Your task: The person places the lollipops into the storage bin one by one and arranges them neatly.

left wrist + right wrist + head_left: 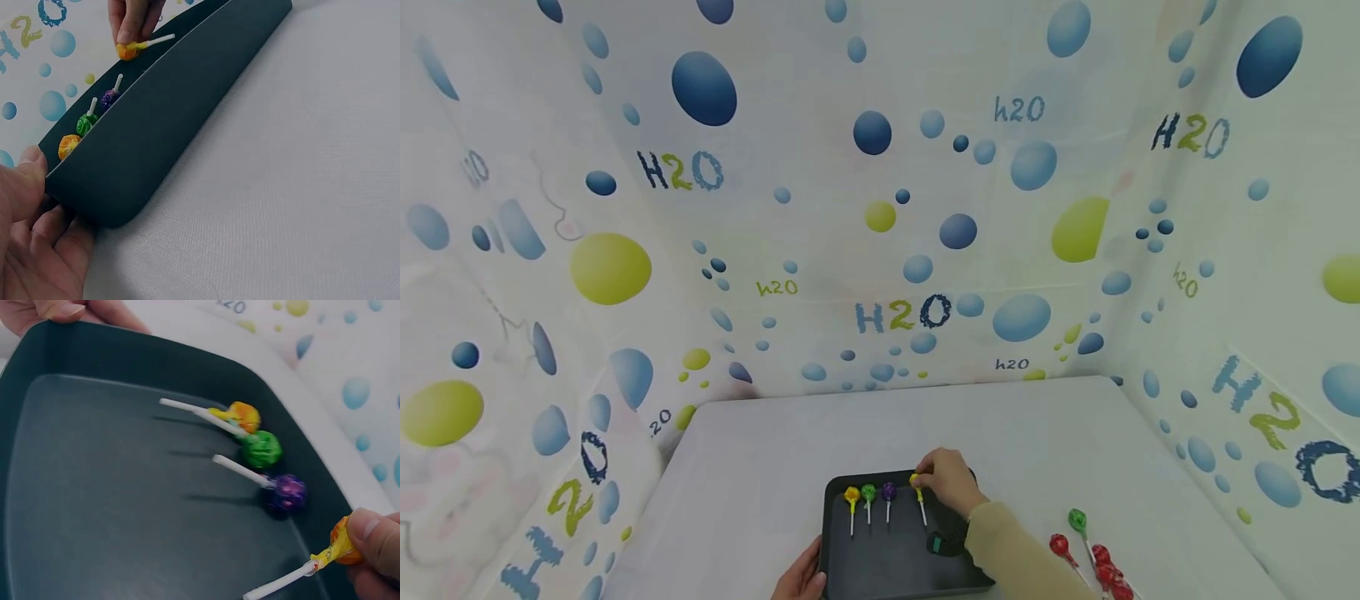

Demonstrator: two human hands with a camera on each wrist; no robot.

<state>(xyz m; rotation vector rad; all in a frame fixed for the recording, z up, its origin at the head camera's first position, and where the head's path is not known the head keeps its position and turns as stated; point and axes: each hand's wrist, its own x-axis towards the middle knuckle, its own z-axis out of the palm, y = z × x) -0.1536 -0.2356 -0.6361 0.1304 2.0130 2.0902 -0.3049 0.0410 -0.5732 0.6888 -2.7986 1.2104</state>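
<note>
A dark baking tray (880, 567) stands on the white table. My left hand (801, 575) holds its near left corner; in the left wrist view the thumb lies at the rim and the fingers curl below outside. Over the tray's far right part, my right hand (951, 482) pinches a yellow-orange lollipop (337, 547) by its wrapped head, stick pointing toward me. Along the far wall inside lie another yellow-orange lollipop (852, 495), a green lollipop (868, 492) and a purple lollipop (889, 491), heads away from me.
Right of the tray lie several red lollipops (1103, 575) and a green lollipop (1078, 522) on the white tablecloth (760, 467). A black object (945, 544) with a green patch is at the right wrist. Dotted curtains (820, 233) hang behind and at both sides.
</note>
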